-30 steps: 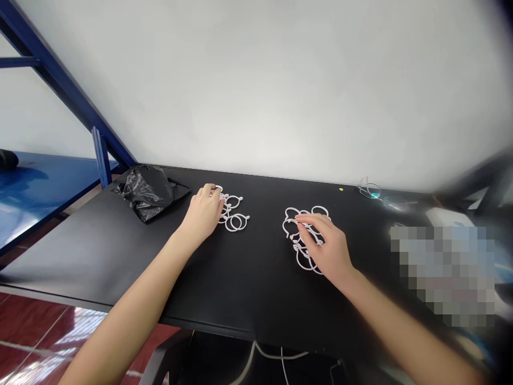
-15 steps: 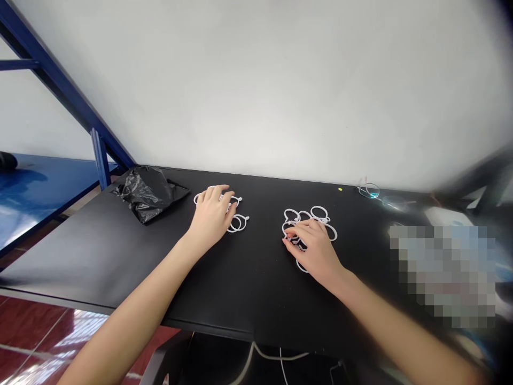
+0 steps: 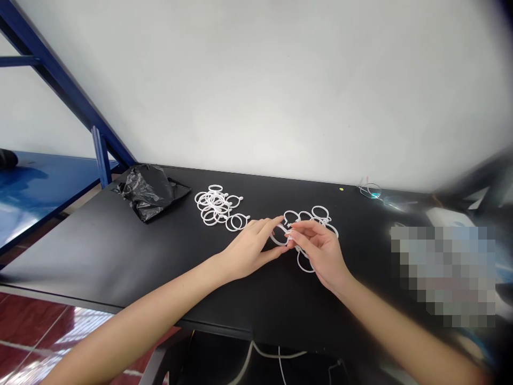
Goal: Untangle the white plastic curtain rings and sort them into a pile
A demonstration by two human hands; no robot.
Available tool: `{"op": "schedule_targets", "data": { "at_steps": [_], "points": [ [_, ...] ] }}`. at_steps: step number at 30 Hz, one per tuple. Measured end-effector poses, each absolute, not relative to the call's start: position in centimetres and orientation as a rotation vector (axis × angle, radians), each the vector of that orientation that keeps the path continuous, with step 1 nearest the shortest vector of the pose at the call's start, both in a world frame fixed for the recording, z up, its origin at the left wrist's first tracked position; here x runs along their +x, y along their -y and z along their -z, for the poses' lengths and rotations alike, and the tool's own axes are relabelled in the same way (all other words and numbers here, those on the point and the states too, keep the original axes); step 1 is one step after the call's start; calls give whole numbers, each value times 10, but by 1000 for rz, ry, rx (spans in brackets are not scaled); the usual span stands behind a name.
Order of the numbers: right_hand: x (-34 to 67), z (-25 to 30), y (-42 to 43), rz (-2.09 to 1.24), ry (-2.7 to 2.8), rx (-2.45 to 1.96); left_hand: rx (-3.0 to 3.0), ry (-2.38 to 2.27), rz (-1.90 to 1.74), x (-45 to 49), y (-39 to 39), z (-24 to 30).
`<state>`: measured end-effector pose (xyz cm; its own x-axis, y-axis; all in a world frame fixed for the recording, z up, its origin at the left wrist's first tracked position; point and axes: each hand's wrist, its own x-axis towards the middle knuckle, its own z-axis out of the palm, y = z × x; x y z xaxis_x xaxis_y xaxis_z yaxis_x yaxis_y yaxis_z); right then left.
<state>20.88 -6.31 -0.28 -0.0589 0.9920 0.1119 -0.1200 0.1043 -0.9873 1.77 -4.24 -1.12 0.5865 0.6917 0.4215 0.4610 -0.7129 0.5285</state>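
Between my two hands is a white ring (image 3: 276,241) with a small clasp-like end. My left hand (image 3: 250,247) has its thumb and fingers around the ring's left side. With thumb and fingertips, my right hand (image 3: 320,251) pinches the ring's right end, and those fingers partly hide the clasp. Several similar white rings (image 3: 319,207) lie on the black table (image 3: 160,262) around and under my right hand. A heap of overlapping white rings (image 3: 216,201) lies behind and to the left of my left hand.
A crumpled black plastic bag (image 3: 150,192) lies at the back left. Eyeglasses (image 3: 371,190) rest at the back right, near a small yellow bit (image 3: 341,189). A blurred, pixelated area covers the right side. A white wall (image 3: 256,96) rises behind, and cables (image 3: 276,354) hang below the front edge.
My left hand has left the heap of rings and moved right to the ring held by my right hand. The ring is now lifted between both hands, and the left heap is uncovered.
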Motion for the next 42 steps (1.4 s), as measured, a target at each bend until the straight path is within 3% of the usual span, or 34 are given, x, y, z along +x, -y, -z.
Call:
{"op": "schedule_targets", "data": {
  "at_steps": [9,18,28,36,42],
  "points": [
    [204,5,66,-1338,1141,-1030,2631,-910,-831,15,38,11],
    [210,8,69,-545,1720,-1031,2533,-851,-727,13,39,4],
    [210,7,69,-468,1773,-938,2369,-750,-693,6,38,-4],
    [229,16,49,-189,1931,-1239,2533,-1348,-892,-33,6,-6],
    [236,28,44,-126,2095,-1321,2538,-1916,-575,-59,-10,-9]
  ]
}}
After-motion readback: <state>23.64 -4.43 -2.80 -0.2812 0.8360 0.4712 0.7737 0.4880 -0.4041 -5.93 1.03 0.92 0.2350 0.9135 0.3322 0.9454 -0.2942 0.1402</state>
